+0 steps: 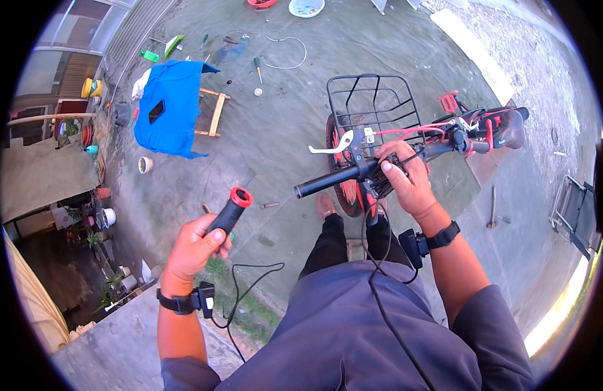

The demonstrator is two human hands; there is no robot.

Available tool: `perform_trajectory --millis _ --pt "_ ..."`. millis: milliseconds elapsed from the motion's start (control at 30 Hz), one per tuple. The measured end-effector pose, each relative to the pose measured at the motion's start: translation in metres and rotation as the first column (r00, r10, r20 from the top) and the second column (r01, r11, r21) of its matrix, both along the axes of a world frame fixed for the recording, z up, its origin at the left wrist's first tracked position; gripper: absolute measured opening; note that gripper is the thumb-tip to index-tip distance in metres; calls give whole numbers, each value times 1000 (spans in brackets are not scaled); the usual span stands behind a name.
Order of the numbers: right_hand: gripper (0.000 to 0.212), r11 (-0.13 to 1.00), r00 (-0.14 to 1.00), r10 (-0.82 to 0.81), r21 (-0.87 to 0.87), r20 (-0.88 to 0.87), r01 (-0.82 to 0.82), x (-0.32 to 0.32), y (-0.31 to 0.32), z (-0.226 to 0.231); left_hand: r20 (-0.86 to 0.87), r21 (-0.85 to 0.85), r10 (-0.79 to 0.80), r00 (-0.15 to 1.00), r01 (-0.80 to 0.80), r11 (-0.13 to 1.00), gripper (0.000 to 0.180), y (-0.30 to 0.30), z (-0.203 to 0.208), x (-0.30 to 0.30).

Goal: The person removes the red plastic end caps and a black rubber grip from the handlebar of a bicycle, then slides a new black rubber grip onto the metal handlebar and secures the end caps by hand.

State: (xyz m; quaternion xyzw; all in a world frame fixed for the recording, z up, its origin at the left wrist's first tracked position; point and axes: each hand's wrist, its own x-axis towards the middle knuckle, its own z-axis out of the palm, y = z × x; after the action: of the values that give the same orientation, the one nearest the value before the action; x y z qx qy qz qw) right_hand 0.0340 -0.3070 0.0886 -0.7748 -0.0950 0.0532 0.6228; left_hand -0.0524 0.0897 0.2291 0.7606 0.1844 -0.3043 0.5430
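Note:
My left hand is closed round a black handlebar grip with a red ring at its upper end, held off the bar. To its right, a bicycle handlebar shows a bare black tube end pointing left. My right hand curls over the bar's inner part, beside the clamp of a white brake lever; its fingertips partly hide what lies under them. Red cables run from the lever toward the bar's other side. Below the bar are a red-and-black front wheel and a black wire basket.
A blue cloth covers a wooden stool at the left, with a dark phone on it. A screwdriver and a pale cable loop lie on the floor ahead. A hammer stands at the right. Dark cords hang from my wrist devices.

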Motion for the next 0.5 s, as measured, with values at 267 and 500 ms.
perform_trajectory --millis 267,500 --pt "17 995 983 51 92 -174 -35 6 -10 11 -17 -310 218 976 -212 927 36 -47 -32 -39" --pt "24 909 961 153 414 -229 -46 -1 -15 48 33 -392 187 982 -159 906 35 -89 -32 -45"
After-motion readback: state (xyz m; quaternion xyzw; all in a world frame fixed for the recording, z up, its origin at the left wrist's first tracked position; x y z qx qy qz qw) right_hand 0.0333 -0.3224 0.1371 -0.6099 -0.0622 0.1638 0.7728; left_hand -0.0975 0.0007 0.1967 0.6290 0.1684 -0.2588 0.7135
